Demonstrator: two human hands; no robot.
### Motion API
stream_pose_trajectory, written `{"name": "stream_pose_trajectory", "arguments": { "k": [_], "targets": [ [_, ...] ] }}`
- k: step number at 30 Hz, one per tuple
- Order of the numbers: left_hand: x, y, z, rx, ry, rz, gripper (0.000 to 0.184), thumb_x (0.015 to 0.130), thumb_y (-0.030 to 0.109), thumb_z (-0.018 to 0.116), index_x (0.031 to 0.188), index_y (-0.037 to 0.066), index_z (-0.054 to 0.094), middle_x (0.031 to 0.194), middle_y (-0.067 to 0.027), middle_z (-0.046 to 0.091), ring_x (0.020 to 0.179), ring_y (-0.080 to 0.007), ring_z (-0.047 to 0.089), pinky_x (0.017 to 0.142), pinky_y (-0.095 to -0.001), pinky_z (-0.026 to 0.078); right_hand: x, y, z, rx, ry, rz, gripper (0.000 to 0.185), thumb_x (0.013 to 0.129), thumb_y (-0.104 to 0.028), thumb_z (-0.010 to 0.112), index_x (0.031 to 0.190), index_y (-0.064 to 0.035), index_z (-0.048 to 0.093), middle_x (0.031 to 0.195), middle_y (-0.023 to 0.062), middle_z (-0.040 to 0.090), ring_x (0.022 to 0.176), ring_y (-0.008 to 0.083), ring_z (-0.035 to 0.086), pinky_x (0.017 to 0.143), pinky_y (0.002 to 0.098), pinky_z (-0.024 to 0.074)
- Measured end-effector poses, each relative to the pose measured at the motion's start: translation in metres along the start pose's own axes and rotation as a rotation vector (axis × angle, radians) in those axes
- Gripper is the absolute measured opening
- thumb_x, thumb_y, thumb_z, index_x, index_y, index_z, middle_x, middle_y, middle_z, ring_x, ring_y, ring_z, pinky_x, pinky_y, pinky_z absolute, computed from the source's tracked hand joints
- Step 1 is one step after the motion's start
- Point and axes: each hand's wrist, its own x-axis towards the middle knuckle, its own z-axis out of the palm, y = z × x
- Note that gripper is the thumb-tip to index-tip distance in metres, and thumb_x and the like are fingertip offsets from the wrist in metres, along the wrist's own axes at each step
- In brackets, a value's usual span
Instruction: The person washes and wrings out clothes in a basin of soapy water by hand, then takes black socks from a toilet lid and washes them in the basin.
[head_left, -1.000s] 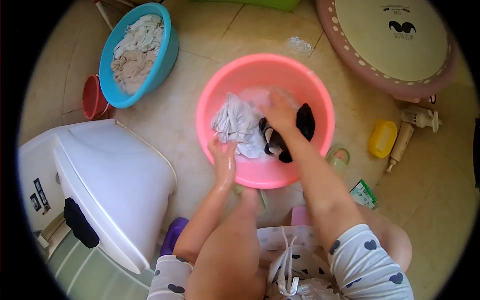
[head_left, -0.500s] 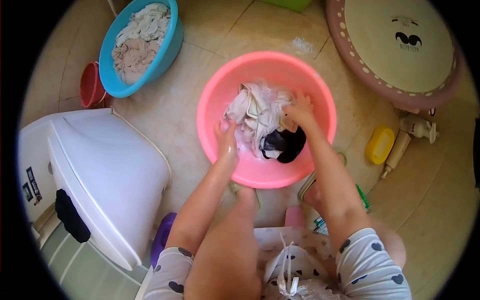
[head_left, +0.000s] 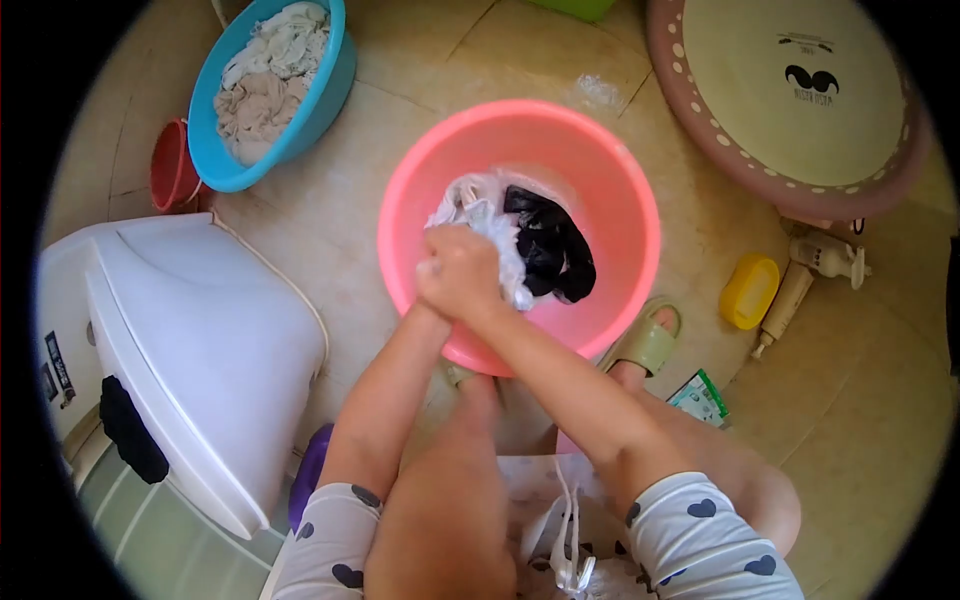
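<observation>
A pink basin (head_left: 625, 180) stands on the floor before me, with wet clothes and some suds inside. My right hand (head_left: 468, 268) has crossed to the basin's left side, its fingers closed over a whitish wet garment (head_left: 478, 205). Pressed against it is my left hand (head_left: 430, 285), closed on the same cloth and partly covered by the right. Which part of the fabric lies between the hands is hidden. A black garment (head_left: 550, 245) lies in the basin to the right of the white one, touched by neither hand.
A blue basin (head_left: 345, 75) holding light clothes stands at the upper left beside a red bucket (head_left: 172, 170). A white tub-like unit (head_left: 215, 330) is on the left. To the right are a large wash basin (head_left: 800, 110), a yellow soap dish (head_left: 750, 290) and a pump bottle (head_left: 825, 257).
My right hand has moved from the basin's right side to the left, meeting my left hand. The white cloth has been gathered leftward, and the black garment now shows more fully.
</observation>
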Motion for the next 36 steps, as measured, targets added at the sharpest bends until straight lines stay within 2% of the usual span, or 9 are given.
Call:
{"name": "stream_pose_trajectory", "arguments": {
  "k": [8, 9, 13, 16, 22, 25, 31, 34, 36],
  "targets": [
    [0.001, 0.033, -0.02, 0.909, -0.263, 0.291, 0.073, 0.071, 0.034, 0.076, 0.126, -0.003, 0.044, 0.123, -0.0164, 0.052, 0.113, -0.0218, 0.052, 0.098, -0.0355, 0.04, 0.053, 0.113, -0.069, -0.586, 0.031, 0.355, 0.038, 0.075, -0.032, 0.058, 0.104, -0.0084, 0.061, 0.116, 0.018, 0.055, 0.111, 0.0356, 0.049, 0.099, 0.0421, 0.0355],
    [0.012, 0.031, -0.027, 1.099, 0.091, 0.171, 0.071, 0.078, 0.043, 0.067, 0.126, -0.004, 0.044, 0.125, -0.016, 0.052, 0.113, -0.0232, 0.052, 0.1, -0.0337, 0.038, 0.06, 0.122, -0.069, -0.412, -0.001, 0.537, 0.047, 0.075, -0.039, 0.059, 0.109, -0.0065, 0.059, 0.123, 0.0199, 0.05, 0.117, 0.0358, 0.045, 0.101, 0.0424, 0.033],
    [0.044, 0.023, -0.002, -0.029, -0.091, -0.064, 0.075, 0.087, 0.064, 0.04, 0.126, 0.0, 0.047, 0.122, -0.0146, 0.055, 0.11, -0.0273, 0.054, 0.096, -0.0385, 0.043, 0.055, 0.108, -0.007, -0.612, 0.039, 0.555, 0.055, 0.075, -0.047, 0.062, 0.108, -0.0036, 0.06, 0.12, 0.0188, 0.055, 0.117, 0.032, 0.047, 0.097, 0.0417, 0.037],
    [0.03, 0.046, 0.01, -0.193, -0.067, -0.203, 0.067, 0.089, 0.06, 0.039, 0.121, 0.002, 0.052, 0.115, -0.0146, 0.059, 0.107, -0.0233, 0.057, 0.091, -0.0378, 0.047, 0.071, 0.089, -0.031, 0.262, -0.502, 0.772, 0.049, 0.073, -0.044, 0.066, 0.1, -0.0034, 0.062, 0.106, 0.0147, 0.061, 0.107, 0.0264, 0.053, 0.087, 0.0395, 0.0422],
    [-0.023, -0.037, -0.005, 1.182, 0.327, 0.874, 0.026, 0.086, 0.03, 0.056, 0.098, 0.007, 0.056, 0.111, -0.0136, 0.053, 0.105, -0.0294, 0.049, 0.085, -0.0452, 0.039, -0.017, 0.057, -0.071, -0.331, -0.077, 0.163, 0.045, 0.07, -0.04, 0.069, 0.103, -0.0104, 0.063, 0.123, 0.0168, 0.049, 0.112, 0.0361, 0.041, 0.091, 0.0505, 0.0332],
    [-0.016, -0.069, 0.017, 1.544, 0.713, 0.875, 0.02, 0.084, 0.022, 0.053, 0.095, 0.006, 0.052, 0.107, -0.0131, 0.05, 0.104, -0.0294, 0.045, 0.089, -0.046, 0.031, -0.039, 0.093, -0.045, -0.496, 0.044, 0.092, 0.044, 0.072, -0.039, 0.067, 0.107, -0.0125, 0.062, 0.129, 0.0174, 0.041, 0.114, 0.0418, 0.034, 0.093, 0.0558, 0.0268],
    [0.033, -0.011, 0.007, 1.597, 0.123, 0.5, 0.024, 0.085, 0.026, 0.054, 0.098, 0.006, 0.054, 0.105, -0.0178, 0.054, 0.104, -0.0328, 0.05, 0.089, -0.0435, 0.038, 0.013, 0.137, -0.041, -0.554, -0.063, -0.124, 0.026, 0.076, -0.03, 0.062, 0.073, -0.0042, 0.063, 0.083, 0.0127, 0.064, 0.078, 0.0306, 0.059, 0.061, 0.0426, 0.0466],
    [0.062, 0.028, 0.026, 1.592, 0.173, 0.26, 0.035, 0.088, 0.035, 0.051, 0.107, 0.006, 0.056, 0.1, -0.0193, 0.058, 0.094, -0.032, 0.056, 0.081, -0.0405, 0.045, 0.059, 0.129, -0.038, -0.732, -0.499, 0.172, 0.027, 0.076, -0.03, 0.06, 0.07, -0.0029, 0.063, 0.077, 0.0141, 0.063, 0.071, 0.0312, 0.058, 0.061, 0.045, 0.0468],
    [0.077, 0.025, 0.033, 1.167, 0.197, 0.184, 0.046, 0.09, 0.044, 0.048, 0.114, 0.006, 0.055, 0.1, -0.0192, 0.061, 0.09, -0.0295, 0.059, 0.078, -0.0379, 0.047, 0.064, 0.104, -0.04, -0.552, -0.298, 0.338, 0.029, 0.077, -0.03, 0.059, 0.071, -0.0025, 0.063, 0.079, 0.0158, 0.064, 0.075, 0.0309, 0.059, 0.063, 0.0434, 0.047]
  ]
}}
